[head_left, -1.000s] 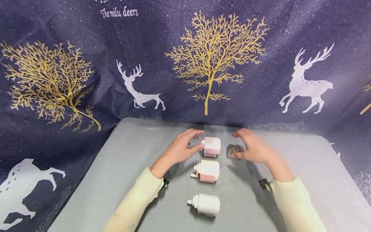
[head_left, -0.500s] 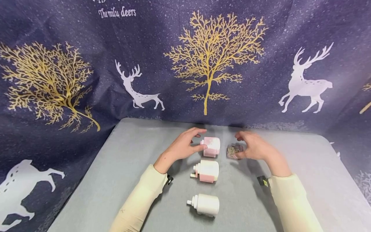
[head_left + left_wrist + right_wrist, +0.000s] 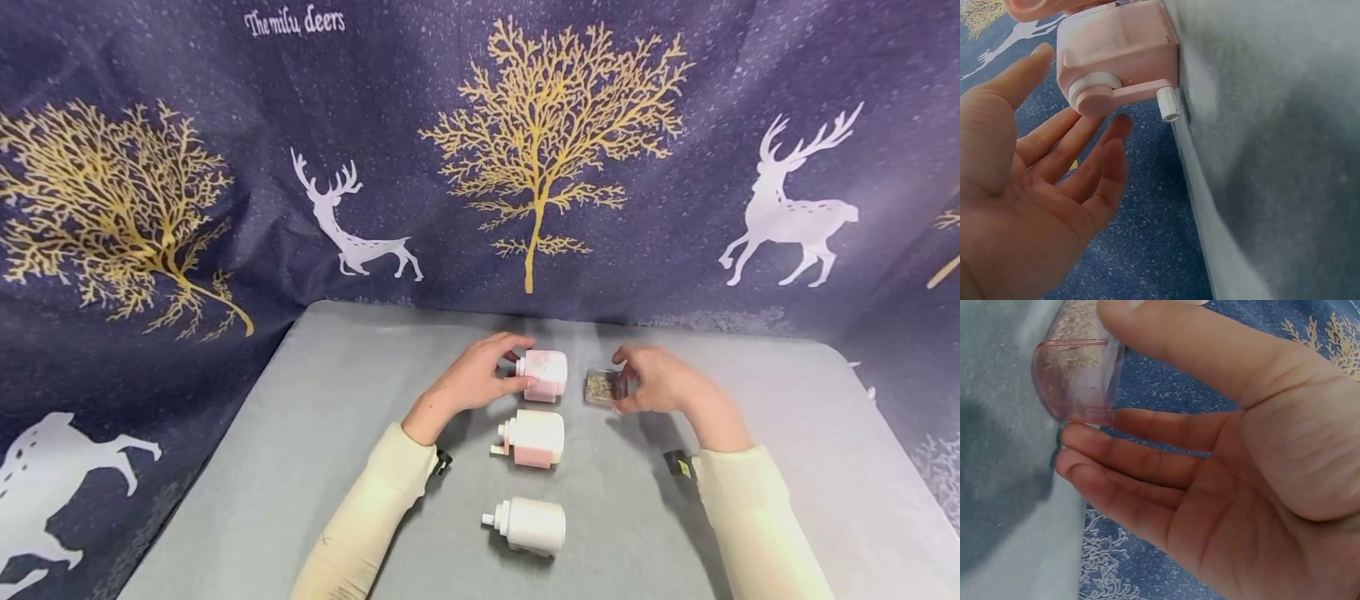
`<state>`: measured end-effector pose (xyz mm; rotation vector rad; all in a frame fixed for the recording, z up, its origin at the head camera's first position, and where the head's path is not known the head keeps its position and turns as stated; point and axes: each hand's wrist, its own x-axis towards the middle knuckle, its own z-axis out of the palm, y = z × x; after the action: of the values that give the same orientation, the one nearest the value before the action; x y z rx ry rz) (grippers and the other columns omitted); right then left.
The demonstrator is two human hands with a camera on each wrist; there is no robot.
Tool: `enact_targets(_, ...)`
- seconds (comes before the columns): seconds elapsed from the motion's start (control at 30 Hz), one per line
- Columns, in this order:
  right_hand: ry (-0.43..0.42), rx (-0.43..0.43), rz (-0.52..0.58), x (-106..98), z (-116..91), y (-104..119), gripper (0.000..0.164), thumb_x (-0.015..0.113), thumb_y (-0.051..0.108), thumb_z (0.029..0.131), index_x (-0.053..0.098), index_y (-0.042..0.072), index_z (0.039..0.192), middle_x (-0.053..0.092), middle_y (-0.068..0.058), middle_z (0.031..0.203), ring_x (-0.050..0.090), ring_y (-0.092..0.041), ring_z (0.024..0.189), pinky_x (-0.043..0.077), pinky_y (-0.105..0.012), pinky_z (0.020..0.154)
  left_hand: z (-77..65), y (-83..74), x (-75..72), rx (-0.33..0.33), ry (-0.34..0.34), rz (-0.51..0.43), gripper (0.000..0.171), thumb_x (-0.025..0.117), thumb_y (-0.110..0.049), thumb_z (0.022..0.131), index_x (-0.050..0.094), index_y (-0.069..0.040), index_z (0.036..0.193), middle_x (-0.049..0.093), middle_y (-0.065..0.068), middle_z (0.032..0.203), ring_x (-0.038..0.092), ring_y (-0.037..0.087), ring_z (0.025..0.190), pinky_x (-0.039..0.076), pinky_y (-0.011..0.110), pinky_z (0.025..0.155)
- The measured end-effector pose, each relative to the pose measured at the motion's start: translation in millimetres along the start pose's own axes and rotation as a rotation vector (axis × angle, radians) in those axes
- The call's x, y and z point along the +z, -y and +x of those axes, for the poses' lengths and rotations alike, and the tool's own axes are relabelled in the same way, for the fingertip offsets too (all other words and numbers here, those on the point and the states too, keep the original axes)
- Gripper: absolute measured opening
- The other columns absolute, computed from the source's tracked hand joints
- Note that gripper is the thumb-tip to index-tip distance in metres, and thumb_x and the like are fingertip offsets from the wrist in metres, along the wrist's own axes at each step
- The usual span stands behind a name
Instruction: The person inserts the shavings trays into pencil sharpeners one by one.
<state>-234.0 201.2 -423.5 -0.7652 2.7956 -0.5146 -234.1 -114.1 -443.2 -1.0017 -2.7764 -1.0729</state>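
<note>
In the head view a pink pencil sharpener (image 3: 550,371) lies at the back of the grey table. My left hand (image 3: 475,372) reaches round its crank end. In the left wrist view the thumb (image 3: 1029,69) has a small gap to the sharpener's pink body (image 3: 1119,44); the fingers pass beside the crank, some tips hidden behind it. To the right rests a clear pinkish shavings drawer (image 3: 598,387), with curled shavings inside. My right hand (image 3: 660,382) holds the drawer's right end between thumb and fingers. In the right wrist view fingertips touch the drawer's end wall (image 3: 1088,412).
Towards the front of the table lie a white-and-pink pencil sharpener (image 3: 542,437) and a white one (image 3: 536,525), cranks to the left. A dark blue cloth (image 3: 465,250) with trees and deer hangs behind the back edge of the table (image 3: 375,383).
My left hand has shifted right, closer round the pink sharpener. My right hand's thumb and fingers have drawn in at the drawer's right end. The sharpeners have stayed in place.
</note>
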Motion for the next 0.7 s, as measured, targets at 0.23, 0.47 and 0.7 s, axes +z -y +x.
enact_targets(0.23,0.029,0.005,0.014,2.4,2.5,-0.6,0.073,0.089,0.024,0.061,0.056,-0.004,0.120,0.065,-0.009,0.095,0.061,-0.026,0.087,0.052,-0.049,0.081,1.1,4.9,1.7,0.009,0.022,0.015,0.056,0.071,-0.033,0.090,0.052,-0.017,0.140,0.054,-0.002,0.134,0.058,0.008,0.101,0.051,0.037,0.091)
enact_targets(0.47,0.038,-0.016,0.008,1.5,3.8,-0.5,0.051,0.087,0.017,0.062,0.063,0.003,0.104,0.064,-0.004,0.088,0.059,-0.022,0.082,0.052,-0.046,0.077,2.5,6.9,1.7,0.020,0.019,0.011,0.054,0.071,-0.032,0.090,0.054,-0.017,0.139,0.054,-0.004,0.133,0.059,0.007,0.098,0.052,0.035,0.089)
enact_targets(0.7,0.021,-0.031,0.001,3.2,3.9,-2.6,0.050,0.085,0.012,0.061,0.062,0.004,0.104,0.064,-0.004,0.087,0.060,-0.022,0.080,0.054,-0.044,0.074,2.6,9.3,3.8,0.012,0.025,0.001,0.054,0.070,-0.032,0.090,0.054,-0.017,0.139,0.055,-0.004,0.133,0.059,0.006,0.096,0.052,0.034,0.088)
